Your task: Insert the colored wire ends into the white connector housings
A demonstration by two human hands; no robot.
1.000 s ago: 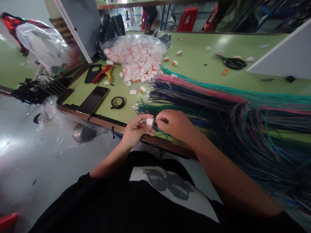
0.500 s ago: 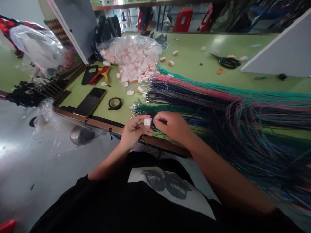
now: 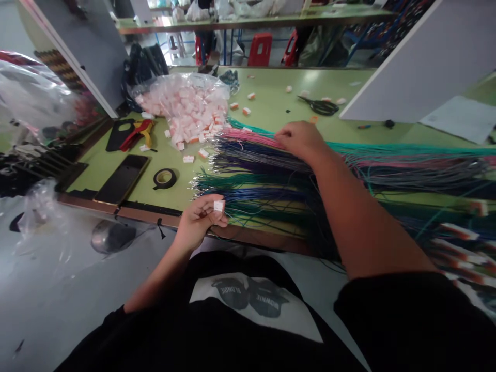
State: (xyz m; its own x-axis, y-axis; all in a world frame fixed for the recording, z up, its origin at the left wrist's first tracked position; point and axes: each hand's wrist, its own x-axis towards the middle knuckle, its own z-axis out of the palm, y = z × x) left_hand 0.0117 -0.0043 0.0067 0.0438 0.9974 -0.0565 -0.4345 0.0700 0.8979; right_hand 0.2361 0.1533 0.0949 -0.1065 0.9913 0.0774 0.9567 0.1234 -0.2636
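My left hand [image 3: 199, 219] is closed on a small white plastic connector housing [image 3: 219, 206] at the table's front edge, with thin wires trailing from it to the right. Farther back, my right hand [image 3: 300, 139] pinches at the pink wires [image 3: 251, 137]; how many strands lie between its fingertips is hidden. Grey and dark wires [image 3: 256, 157] run just in front of it, teal wires [image 3: 349, 148] behind it. Green wires [image 3: 240, 179] and blue wires [image 3: 267, 194] lie nearer to my left hand, their metal-tipped ends pointing left.
A clear bag of connector housings [image 3: 189, 103] stands at the back left, several loose ones around it. Red-and-yellow pliers [image 3: 137, 134], a phone [image 3: 122, 178] and a tape roll [image 3: 165, 178] lie on the left. Black scissors [image 3: 321, 106] lie at the back, near a white panel [image 3: 395, 67].
My right hand has gone from beside the connector housing out to the pink wires, farther back and right. My left hand keeps its hold on the housing. The camera view has shifted.
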